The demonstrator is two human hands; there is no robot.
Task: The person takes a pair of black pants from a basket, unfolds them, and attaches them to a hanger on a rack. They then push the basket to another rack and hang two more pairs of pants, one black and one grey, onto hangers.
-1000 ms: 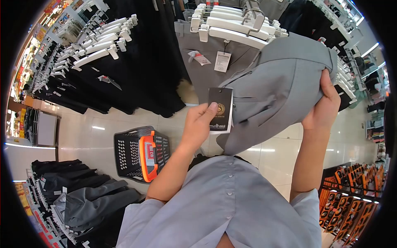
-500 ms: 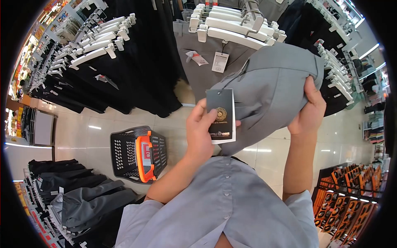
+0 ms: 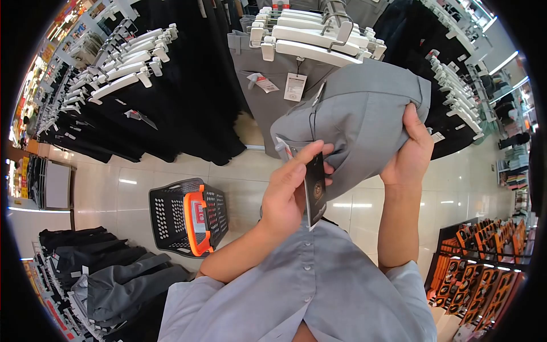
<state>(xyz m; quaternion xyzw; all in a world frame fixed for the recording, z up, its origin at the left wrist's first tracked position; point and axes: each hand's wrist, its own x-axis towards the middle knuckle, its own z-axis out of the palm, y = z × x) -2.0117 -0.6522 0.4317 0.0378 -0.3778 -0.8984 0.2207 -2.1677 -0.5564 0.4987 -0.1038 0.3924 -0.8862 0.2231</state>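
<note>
Grey trousers (image 3: 364, 108) are held up in front of me, bunched, with the waistband at the upper right. My right hand (image 3: 409, 148) grips them near the waistband, thumb on the outside. A black hang tag (image 3: 315, 185) on a dark string dangles from the trousers, turned nearly edge-on. My left hand (image 3: 290, 191) has its fingers around the tag's upper part. Beside those fingers, a white and red price label (image 3: 284, 147) shows at the trousers' left edge.
More grey trousers (image 3: 256, 94) hang on white clip hangers (image 3: 313, 37) ahead. Black trousers (image 3: 188, 97) hang to the left. A black basket with an orange handle (image 3: 196, 222) stands on the tiled floor. Orange-packaged goods (image 3: 478, 279) fill a rack at lower right.
The black tag has turned from facing me to nearly edge-on in my left hand. The white and red label has come into view. Trousers and right hand sit slightly further left in the view.
</note>
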